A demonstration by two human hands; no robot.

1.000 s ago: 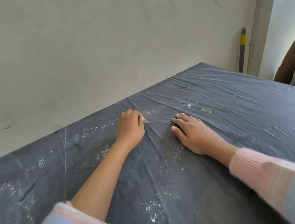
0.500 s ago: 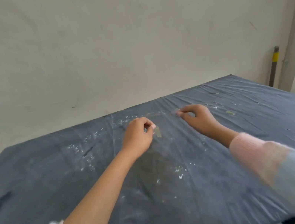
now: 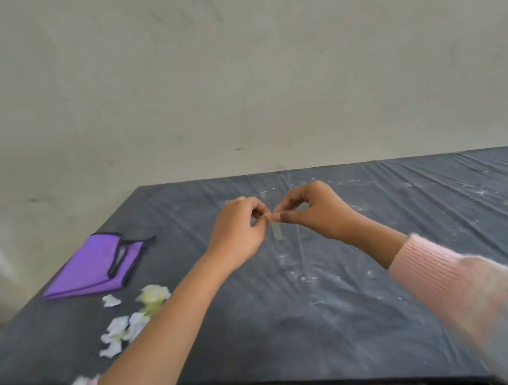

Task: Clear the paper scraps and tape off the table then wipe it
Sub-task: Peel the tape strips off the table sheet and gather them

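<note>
Left hand [image 3: 238,228] and right hand [image 3: 313,212], fingertips meeting, pinch one pale yellowish tape strip [image 3: 277,233] above the grey-covered table [image 3: 415,199]; one folded purple cloth [image 3: 91,270], roughly six white paper scraps [image 3: 117,326].

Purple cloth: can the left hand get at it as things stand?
Probably yes: the purple cloth lies uncovered on the table, left of the left hand, nothing between them. That hand and the right hand pinch a tape strip, though, so it is occupied.
</note>
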